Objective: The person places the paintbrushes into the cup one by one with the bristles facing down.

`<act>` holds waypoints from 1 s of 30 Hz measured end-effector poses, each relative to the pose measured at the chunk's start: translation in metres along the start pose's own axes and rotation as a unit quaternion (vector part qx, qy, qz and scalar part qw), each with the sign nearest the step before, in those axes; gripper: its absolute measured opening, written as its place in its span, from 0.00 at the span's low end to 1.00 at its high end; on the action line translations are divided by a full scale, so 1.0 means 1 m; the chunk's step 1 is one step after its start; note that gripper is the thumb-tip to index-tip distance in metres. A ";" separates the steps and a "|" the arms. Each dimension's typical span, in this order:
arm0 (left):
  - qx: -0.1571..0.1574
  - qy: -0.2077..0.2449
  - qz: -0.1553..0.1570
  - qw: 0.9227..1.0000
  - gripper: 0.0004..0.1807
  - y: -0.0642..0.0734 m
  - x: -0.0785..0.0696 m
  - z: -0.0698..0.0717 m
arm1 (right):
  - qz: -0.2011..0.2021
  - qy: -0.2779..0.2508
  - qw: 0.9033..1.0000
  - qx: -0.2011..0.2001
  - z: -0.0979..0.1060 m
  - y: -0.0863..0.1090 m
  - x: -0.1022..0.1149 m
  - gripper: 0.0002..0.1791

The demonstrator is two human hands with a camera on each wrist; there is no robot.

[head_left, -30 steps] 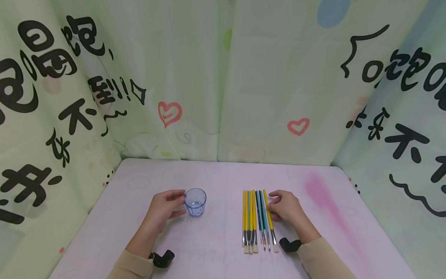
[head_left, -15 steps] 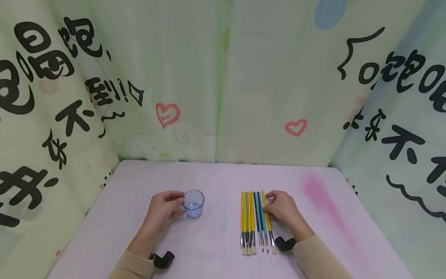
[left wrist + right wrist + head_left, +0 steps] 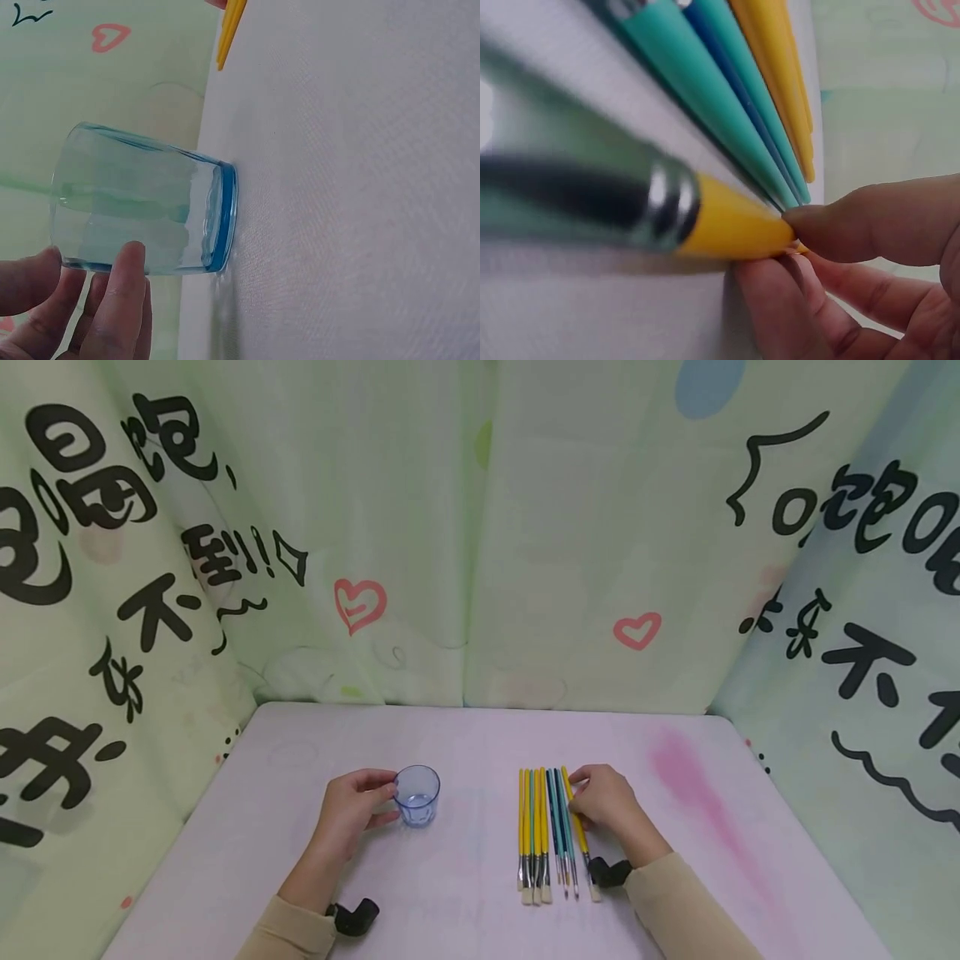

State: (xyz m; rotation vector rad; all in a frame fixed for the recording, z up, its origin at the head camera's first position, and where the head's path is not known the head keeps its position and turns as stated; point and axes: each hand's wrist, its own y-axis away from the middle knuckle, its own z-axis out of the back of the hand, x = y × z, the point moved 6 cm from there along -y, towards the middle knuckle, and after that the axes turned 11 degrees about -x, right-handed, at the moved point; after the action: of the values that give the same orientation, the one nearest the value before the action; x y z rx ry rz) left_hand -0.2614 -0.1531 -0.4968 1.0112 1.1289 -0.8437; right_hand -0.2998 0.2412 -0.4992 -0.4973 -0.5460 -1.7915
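In the head view, my left hand [image 3: 352, 808] is at the left side of a clear bluish drinking glass [image 3: 417, 797] that stands upright on the table. The left wrist view has the fingertips [image 3: 129, 262] against the side of the glass [image 3: 142, 202] and the thumb by its rim; they do not wrap round it. My right hand [image 3: 604, 797] pinches the yellow handle of a paintbrush [image 3: 739, 221] between thumb and fingers. This flat brush lies slanted at the right end of a row of paintbrushes [image 3: 534, 827], its bristles towards me.
The row has yellow-handled brushes on the left and teal and dark blue ones [image 3: 561, 818] on the right, lying side by side. A pale table [image 3: 465, 893] with a pink smear lies beneath. Printed curtains [image 3: 525, 527] hang behind and at both sides.
The pinched paintbrush slants a little more, its bristle end shifting slightly right, away from the row. My right wrist has moved slightly forward. My left hand and the glass stay put.
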 end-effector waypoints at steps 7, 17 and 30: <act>-0.008 0.012 -0.004 1.000 0.14 0.000 0.001 -0.001 | -0.031 -0.016 0.999 0.000 0.001 -0.001 -0.001 0.24; -0.013 0.016 0.004 1.000 0.13 0.000 0.003 -0.003 | -0.054 -0.086 0.995 -0.016 0.007 -0.002 -0.005 0.25; -0.020 0.023 0.012 0.999 0.13 0.000 0.005 -0.003 | 0.018 -0.176 0.982 -0.059 0.024 0.015 0.029 0.27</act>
State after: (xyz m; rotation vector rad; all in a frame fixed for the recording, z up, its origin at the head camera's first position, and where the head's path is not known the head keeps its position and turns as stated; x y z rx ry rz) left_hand -0.2614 -0.1511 -0.5017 1.0139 1.1668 -0.7800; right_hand -0.2918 0.2298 -0.4618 -0.9121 -0.6695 -1.7174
